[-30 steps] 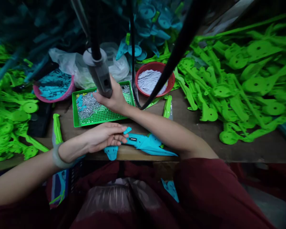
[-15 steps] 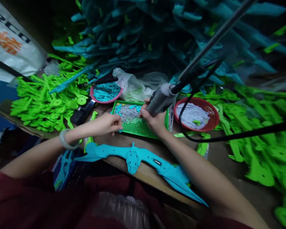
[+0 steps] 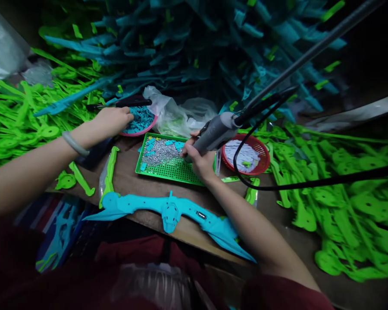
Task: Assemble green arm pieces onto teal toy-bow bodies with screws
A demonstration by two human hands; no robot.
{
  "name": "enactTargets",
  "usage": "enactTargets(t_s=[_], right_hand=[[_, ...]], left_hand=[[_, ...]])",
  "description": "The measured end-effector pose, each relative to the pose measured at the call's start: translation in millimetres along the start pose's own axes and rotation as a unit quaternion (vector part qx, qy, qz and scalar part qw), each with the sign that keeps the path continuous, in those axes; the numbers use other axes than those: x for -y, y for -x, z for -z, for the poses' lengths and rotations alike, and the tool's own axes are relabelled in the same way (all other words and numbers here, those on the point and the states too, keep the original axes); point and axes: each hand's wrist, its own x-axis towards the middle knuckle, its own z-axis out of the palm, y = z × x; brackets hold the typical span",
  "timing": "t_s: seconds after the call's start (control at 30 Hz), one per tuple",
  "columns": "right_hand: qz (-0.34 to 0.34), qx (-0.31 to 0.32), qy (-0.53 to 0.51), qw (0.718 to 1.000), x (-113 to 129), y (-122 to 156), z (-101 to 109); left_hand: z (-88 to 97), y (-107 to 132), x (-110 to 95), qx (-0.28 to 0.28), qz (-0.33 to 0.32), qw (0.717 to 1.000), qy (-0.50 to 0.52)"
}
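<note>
One blue plastic bow-shaped frame (image 3: 148, 204) lies along the near edge of the desk (image 3: 134, 184); beyond, the right hand (image 3: 201, 162) grips one grey cylindrical driver (image 3: 216, 131) over one green perforated plastic tray (image 3: 177, 172). Farther left, the left hand (image 3: 112, 120), its hold hidden, is at one round pink basket (image 3: 138, 134) of uncountable blue pieces (image 3: 144, 118), apparently selecting; a fingertip pinch seems called for.

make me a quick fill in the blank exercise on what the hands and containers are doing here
1. The right hand holds a ____ tool.
2. The left hand is at the ____ bowl of blue pieces.
3. The tray holding silver bits is ____.
4. As the person sees it, the red basket stands to the ____ of the tray.

Missing words: grey; pink; green; right.
</note>
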Motion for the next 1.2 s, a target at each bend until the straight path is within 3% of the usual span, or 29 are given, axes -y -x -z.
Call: enactTargets(t_s=[0.23,0.4,0.6,0.8,0.87,0.93,1.0,1.1,1.2], right_hand=[[0.011,0.005,-0.019,1.000,0.2,0.0,-1.9],[0.014,0.019,-0.014,1.000,1.0,1.3,-2.1],[0.036,0.010,-0.037,0.999,-1.1,1.9,-2.3],[0.029,0.010,-0.029,0.999,-1.2,1.9,-1.2],[0.023,0.006,-0.026,0.999,-1.3,1.6,-0.8],[0.021,0.004,-0.023,1.000,-1.3,1.4,-0.5],[0.021,0.010,-0.022,1.000,-1.0,1.2,-0.4],[0.021,0.019,-0.011,1.000,-0.7,1.3,-0.1],[0.022,0.014,-0.011,1.000,-1.2,1.7,0.2]], left_hand=[[-10.5,5.3,6.5,0.034,0.018,0.999,-0.001],[-5.3,13.0,8.2,-0.014,0.064,0.996,0.057],[12.6,23.4,4.2,-0.034,0.162,0.956,0.244],[17.9,27.0,-7.2,-0.058,0.192,0.905,0.376],[18.1,30.3,-14.9,-0.065,0.192,0.903,0.379],[18.5,36.5,-27.5,-0.072,0.139,0.914,0.375],[18.5,44.7,-45.0,-0.056,0.011,0.937,0.343],[15.7,53.6,-73.3,0.011,-0.192,0.965,0.176],[8.3,51.3,-93.0,0.048,-0.259,0.965,0.010]])
